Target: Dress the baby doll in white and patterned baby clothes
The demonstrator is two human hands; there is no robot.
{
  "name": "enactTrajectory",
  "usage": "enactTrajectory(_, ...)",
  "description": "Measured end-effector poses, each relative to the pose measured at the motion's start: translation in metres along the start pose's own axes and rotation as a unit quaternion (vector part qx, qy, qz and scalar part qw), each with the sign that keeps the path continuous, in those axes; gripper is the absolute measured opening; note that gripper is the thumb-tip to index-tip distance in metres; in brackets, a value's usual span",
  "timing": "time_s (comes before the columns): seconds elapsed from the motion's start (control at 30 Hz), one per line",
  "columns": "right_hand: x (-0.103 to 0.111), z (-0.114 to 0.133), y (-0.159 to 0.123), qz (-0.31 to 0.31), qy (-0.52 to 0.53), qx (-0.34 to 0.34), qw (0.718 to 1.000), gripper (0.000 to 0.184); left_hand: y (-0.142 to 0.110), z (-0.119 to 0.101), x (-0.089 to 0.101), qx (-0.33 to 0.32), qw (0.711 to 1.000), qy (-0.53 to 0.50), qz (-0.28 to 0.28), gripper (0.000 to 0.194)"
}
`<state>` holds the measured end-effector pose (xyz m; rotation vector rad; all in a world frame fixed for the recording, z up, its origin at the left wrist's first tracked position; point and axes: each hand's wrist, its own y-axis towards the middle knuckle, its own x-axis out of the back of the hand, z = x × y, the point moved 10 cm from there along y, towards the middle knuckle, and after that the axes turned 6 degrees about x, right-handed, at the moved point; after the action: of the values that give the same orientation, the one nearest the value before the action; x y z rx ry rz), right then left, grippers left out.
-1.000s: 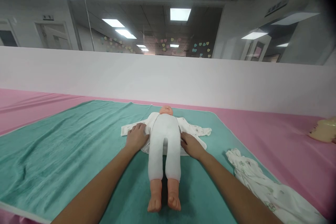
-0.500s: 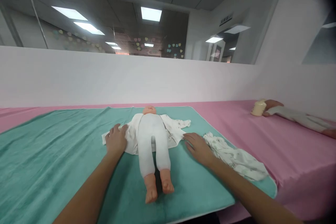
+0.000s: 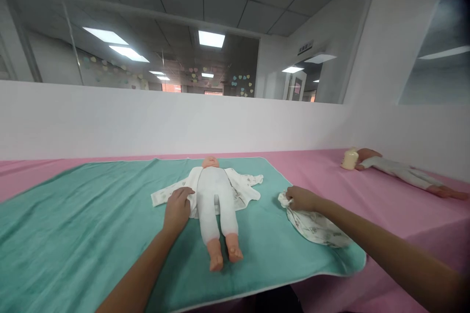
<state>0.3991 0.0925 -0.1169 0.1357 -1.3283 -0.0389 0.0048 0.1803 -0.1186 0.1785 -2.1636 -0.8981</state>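
Note:
A baby doll [image 3: 216, 190] in a white body lies on its back, its head at the far end and its bare feet towards me. Spread open beneath it is a white patterned baby shirt [image 3: 244, 188], sleeves out to both sides. My left hand [image 3: 179, 207] rests on the shirt beside the doll, fingers stretched out. Further right, my right hand [image 3: 301, 199] is closed on the bunched edge of a white patterned baby garment [image 3: 319, 227], whose rest lies crumpled on the green blanket [image 3: 121, 225]. The garment's cut cannot be made out.
The blanket covers a pink-sheeted table [image 3: 312, 168]. At the back right stand a cream-coloured bottle [image 3: 350, 159] and a second doll [image 3: 398, 168], lying down. A white wall [image 3: 165, 124] with a wide window [image 3: 176, 54] borders the far edge.
My right hand has moved right from the shirt's edge and taken hold of the crumpled garment. My left hand has shifted right along the shirt, closer to the doll. The view has tilted up.

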Motion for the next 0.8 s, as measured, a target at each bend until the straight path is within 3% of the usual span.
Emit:
enactTrajectory(0.07, 0.02, 0.05, -0.004, 0.018, 0.078, 0.046, 0.996, 0.006, -0.012, -0.02, 0.019, 0.018, 0.997, -0.081, 0.002, 0.028)
enactTrajectory(0.13, 0.041, 0.115, -0.017, 0.059, 0.182, 0.118, 0.975, 0.012, -0.022, -0.048, 0.033, 0.068, 0.979, -0.183, 0.054, 0.025)
enactTrajectory(0.2, 0.067, 0.181, -0.036, 0.093, 0.242, 0.192, 0.947, 0.021, -0.03, -0.094, 0.045, 0.095, 0.932, -0.317, 0.147, 0.039)
enactTrajectory(0.3, 0.112, 0.258, -0.06, 0.077, 0.3, 0.288, 0.906, 0.031, -0.038, -0.181, 0.076, 0.054, 0.841, -0.45, 0.294, 0.044)
enactTrajectory(0.33, 0.124, 0.274, -0.064, 0.068, 0.316, 0.308, 0.895, 0.032, -0.037, -0.2, 0.089, 0.053, 0.829, -0.459, 0.314, 0.042)
enactTrajectory(0.37, 0.133, 0.288, -0.068, 0.07, 0.322, 0.327, 0.886, 0.031, -0.032, -0.209, 0.105, 0.066, 0.832, -0.463, 0.298, 0.036)
enactTrajectory(0.43, 0.148, 0.303, -0.071, 0.075, 0.331, 0.354, 0.871, 0.03, -0.024, -0.219, 0.134, 0.091, 0.836, -0.468, 0.272, 0.027)
enactTrajectory(0.53, 0.168, 0.305, -0.076, 0.082, 0.371, 0.381, 0.843, 0.034, -0.018, -0.219, 0.171, 0.113, 0.829, -0.487, 0.249, 0.02)
enactTrajectory(0.63, 0.202, 0.297, -0.095, 0.059, 0.483, 0.424, 0.764, 0.042, -0.017, -0.213, 0.205, 0.128, 0.843, -0.453, 0.26, 0.027)
enactTrajectory(0.73, 0.233, 0.283, -0.121, -0.009, 0.613, 0.441, 0.656, 0.045, -0.03, -0.233, 0.222, 0.082, 0.866, -0.317, 0.378, 0.031)
enactTrajectory(0.8, 0.235, 0.282, -0.132, -0.036, 0.652, 0.427, 0.626, 0.044, -0.047, -0.254, 0.222, 0.039, 0.862, -0.202, 0.463, 0.029)
